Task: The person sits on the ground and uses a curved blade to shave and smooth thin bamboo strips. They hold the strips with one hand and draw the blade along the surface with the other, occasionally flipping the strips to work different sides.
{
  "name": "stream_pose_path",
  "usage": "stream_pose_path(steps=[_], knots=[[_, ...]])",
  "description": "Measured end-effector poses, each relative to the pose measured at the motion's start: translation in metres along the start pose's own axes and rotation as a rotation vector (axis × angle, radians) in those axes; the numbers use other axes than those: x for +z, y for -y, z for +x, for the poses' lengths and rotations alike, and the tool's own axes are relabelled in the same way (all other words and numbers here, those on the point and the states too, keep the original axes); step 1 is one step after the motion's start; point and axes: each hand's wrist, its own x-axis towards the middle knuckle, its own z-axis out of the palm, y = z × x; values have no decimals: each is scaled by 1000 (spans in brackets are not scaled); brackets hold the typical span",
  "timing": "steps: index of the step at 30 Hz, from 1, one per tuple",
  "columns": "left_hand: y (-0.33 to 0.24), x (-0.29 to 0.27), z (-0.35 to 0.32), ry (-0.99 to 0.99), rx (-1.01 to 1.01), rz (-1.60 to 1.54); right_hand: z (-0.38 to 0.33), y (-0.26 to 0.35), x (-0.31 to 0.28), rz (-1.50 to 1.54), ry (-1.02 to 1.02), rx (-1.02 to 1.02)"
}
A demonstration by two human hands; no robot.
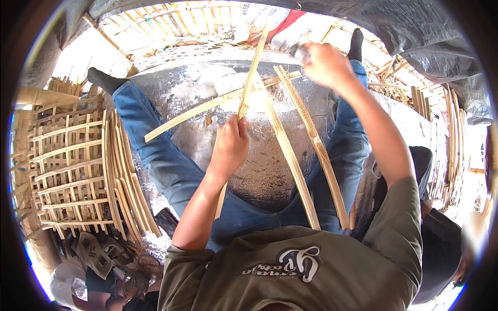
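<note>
We see a long bamboo strip [252, 72] held upright between the spread legs, over a silvery sheet [259, 171]. The left hand [230, 146] has its fingers curled tight around the strip's lower part. The right hand [324, 63], raised near the strip's top, is closed around a small blurred object; we cannot tell what. More bamboo strips [295, 166] lie crossed on the sheet, and a woven bamboo frame [72, 171] sits to the left.
</note>
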Motion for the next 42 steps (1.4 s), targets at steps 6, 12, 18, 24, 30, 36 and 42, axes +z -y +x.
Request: stream_pose_path(steps=[6,12,18,24,30,36,42], knots=[[3,10,2,-108,122,51,-53,52,47,-135,36,-351],[-3,5,-4,-105,69,51,-45,54,45,-142,150,-278],[-1,2,-14,-76,27,49,-21,34,37,-99,230,-75],[10,3,-32,-53,-18,33,6,-19,26,-234,68,64],[-13,-26,-36,-59,-21,15,58,-81,24,-263,-45,279],[2,-50,-14,169,-185,-420,31,-101,21,142,-234,295],[-26,-47,-13,375,-429,-835,-52,-6,2,148,-124,-60]])
